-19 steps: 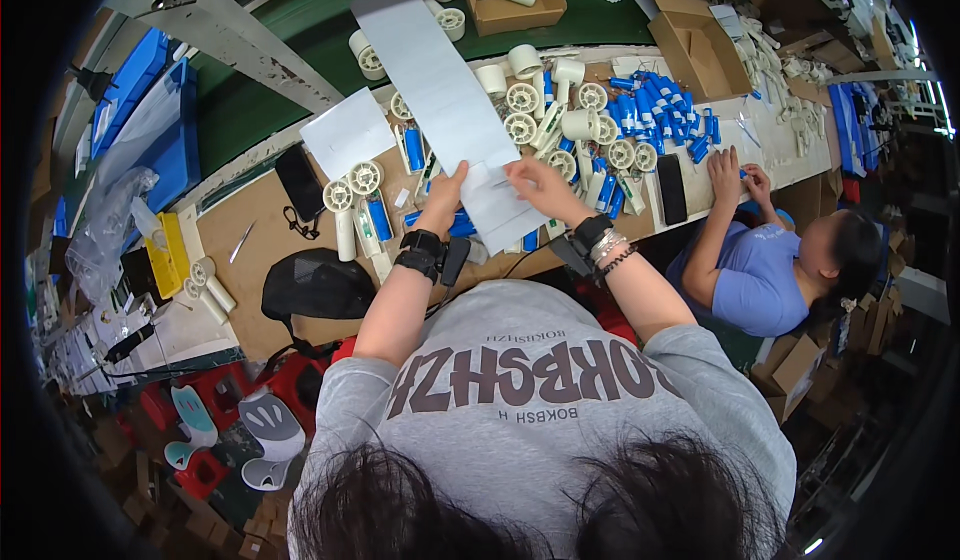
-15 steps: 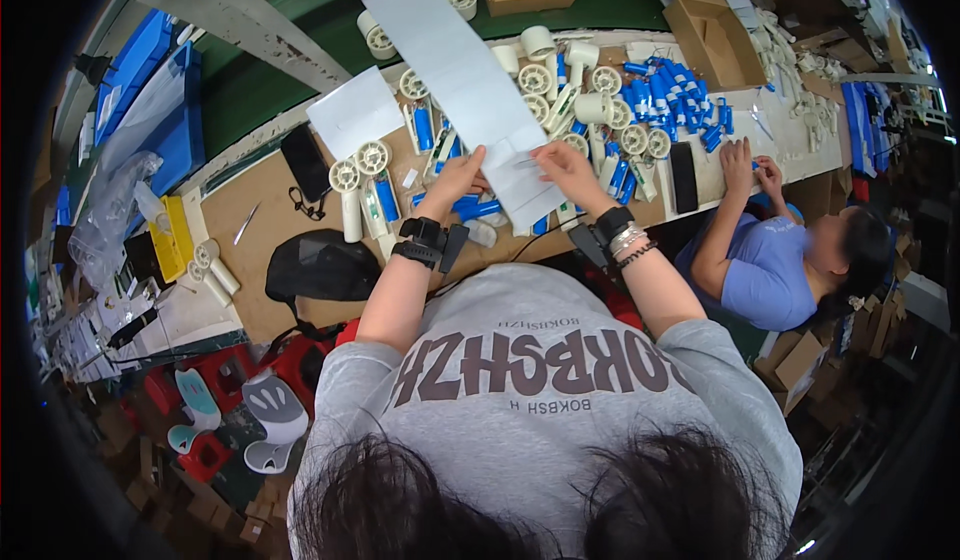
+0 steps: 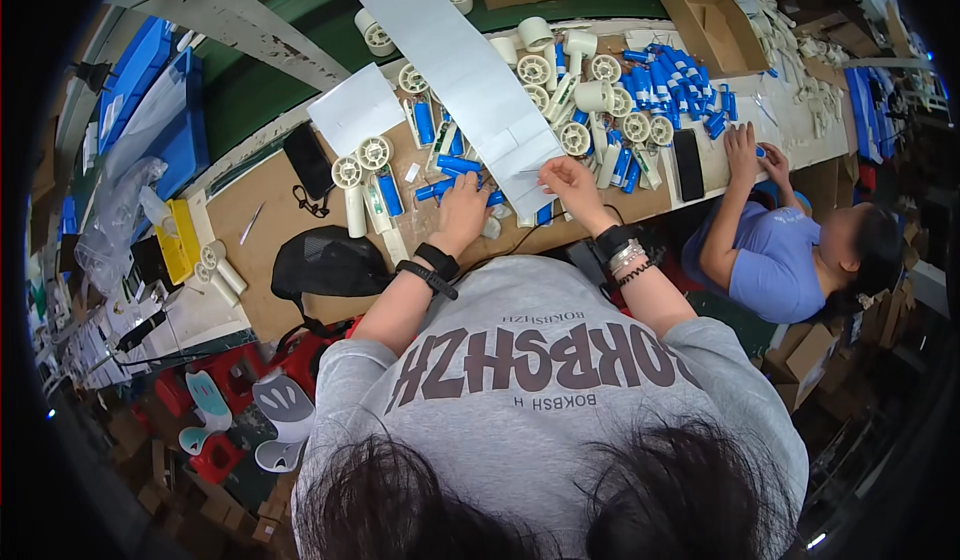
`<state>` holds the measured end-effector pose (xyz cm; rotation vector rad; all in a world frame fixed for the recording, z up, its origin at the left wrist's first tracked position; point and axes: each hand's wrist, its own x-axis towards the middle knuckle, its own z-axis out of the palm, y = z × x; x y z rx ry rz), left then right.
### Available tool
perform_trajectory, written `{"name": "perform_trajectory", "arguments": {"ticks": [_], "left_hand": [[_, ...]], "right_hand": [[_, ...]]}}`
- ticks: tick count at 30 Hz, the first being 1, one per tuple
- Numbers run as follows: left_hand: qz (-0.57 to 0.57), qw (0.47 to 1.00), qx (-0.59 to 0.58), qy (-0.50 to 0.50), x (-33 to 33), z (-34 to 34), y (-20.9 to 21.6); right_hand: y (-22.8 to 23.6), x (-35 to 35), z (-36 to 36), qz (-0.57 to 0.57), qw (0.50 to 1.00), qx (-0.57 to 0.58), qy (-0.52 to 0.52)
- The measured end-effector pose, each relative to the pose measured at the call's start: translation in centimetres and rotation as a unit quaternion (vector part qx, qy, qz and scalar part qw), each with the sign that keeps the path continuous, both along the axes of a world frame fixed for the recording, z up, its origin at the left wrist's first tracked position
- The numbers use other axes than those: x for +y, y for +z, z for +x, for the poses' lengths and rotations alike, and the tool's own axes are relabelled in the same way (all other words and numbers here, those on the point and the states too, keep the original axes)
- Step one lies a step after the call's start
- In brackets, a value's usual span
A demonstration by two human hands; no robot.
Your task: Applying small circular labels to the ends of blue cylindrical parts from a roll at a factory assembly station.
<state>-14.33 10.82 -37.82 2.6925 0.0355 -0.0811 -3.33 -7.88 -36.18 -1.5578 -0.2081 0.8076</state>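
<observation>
A long pale grey strip (image 3: pixel 470 85) slants across the worktable towards me, its near end lying between my hands. My left hand (image 3: pixel 463 212) is over several blue cylindrical batteries (image 3: pixel 457 164) left of that end, fingers stretched forward and touching or just above them. At the strip's right edge, my right hand (image 3: pixel 573 185) is closed in a pinch. Something thin and pale pokes out from its fingertips over the strip, too small to name. Cream plastic housings with round spoked ends (image 3: pixel 575 140) lie on both sides of the strip.
A heap of blue batteries (image 3: pixel 665 85) and an open cardboard box (image 3: pixel 715 30) lie at the far right. Black phones (image 3: pixel 688 165) (image 3: pixel 306 165), a white sheet (image 3: pixel 357 110) and a black cap-like bag (image 3: pixel 330 262) are around. A co-worker (image 3: pixel 775 255) sits at right.
My left hand has let go of the strip's left edge and moved down onto the blue batteries. My right hand has shifted slightly right and down, still pinched.
</observation>
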Motion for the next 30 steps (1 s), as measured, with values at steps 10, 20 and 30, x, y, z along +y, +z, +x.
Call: {"name": "perform_trajectory", "arguments": {"ticks": [10, 20, 30], "left_hand": [[-0.367, 0.909, 0.087, 0.177, 3.5, -2.7, 4.1], [-0.811, 0.566, -0.055, 0.136, 4.9, -0.8, 13.0], [-0.722, 0.677, -0.078, 0.117, 1.9, -0.1, 16.4]], "right_hand": [[2.4, -0.6, -0.7, 0.018, 0.998, -0.005, -0.063], [10.9, 4.7, -1.9, 0.132, 0.987, -0.049, -0.082], [16.0, 7.6, -2.1, 0.226, 0.967, -0.053, -0.103]]}}
